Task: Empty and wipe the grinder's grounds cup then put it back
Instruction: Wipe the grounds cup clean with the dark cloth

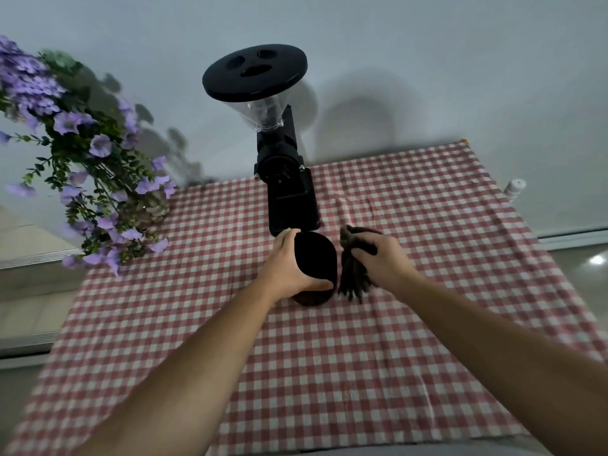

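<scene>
The black grounds cup (316, 258) is just in front of the grinder's base, its dark open mouth facing me. My left hand (286, 268) is wrapped around its left side and lower rim. Whether the cup rests on the cloth or is lifted, I cannot tell. Right beside it, my right hand (381, 258) grips a bunched dark brown cloth (353, 278) that hangs down to the table. The black coffee grinder (286, 179) stands upright behind, with a clear hopper and a round black lid (255, 72) on top.
A red-and-white checked tablecloth (329, 357) covers the table. A vase of purple flowers (98, 179) stands at the back left, its stems leaning over the cloth. A small white bottle (515, 189) sits past the table's right edge, near the wall.
</scene>
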The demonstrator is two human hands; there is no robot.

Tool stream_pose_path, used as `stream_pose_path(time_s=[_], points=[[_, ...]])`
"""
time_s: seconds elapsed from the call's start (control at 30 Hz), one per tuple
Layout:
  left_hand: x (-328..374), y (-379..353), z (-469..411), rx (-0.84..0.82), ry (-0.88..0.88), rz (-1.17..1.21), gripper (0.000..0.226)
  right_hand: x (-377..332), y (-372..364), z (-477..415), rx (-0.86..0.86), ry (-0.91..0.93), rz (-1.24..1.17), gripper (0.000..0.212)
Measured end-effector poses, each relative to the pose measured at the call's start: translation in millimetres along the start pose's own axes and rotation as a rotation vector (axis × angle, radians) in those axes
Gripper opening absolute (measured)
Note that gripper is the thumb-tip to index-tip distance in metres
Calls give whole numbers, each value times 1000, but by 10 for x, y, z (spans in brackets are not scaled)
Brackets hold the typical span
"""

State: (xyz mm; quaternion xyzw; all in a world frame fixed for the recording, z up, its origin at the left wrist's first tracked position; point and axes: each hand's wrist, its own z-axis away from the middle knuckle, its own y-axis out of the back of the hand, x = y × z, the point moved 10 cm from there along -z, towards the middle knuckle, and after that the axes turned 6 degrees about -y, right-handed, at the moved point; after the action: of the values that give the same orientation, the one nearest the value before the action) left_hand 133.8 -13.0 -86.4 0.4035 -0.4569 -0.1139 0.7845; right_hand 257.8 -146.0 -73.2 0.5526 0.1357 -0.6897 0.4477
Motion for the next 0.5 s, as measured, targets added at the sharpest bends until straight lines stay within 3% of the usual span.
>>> stream_pose_path(time_s=[0.07,0.2,0.27,0.4,0.5], points=[[-14,-13,-19,-31,-9,-1,126,57,-152,27,-23,-7,0,34],[-25,-21,-12,-135,-25,-21,130,407,-345,124,-172,-28,347,34],[-21,-18,10,-146,-30,-38,132,242,-160,59,-137,0,327,31],[-44,3,115,7,-57,37,130,-573,22,107,-45,287,247,39],[-35,33,149,110,-147,124,111,-663,-340,229,-156,370,501,51]])
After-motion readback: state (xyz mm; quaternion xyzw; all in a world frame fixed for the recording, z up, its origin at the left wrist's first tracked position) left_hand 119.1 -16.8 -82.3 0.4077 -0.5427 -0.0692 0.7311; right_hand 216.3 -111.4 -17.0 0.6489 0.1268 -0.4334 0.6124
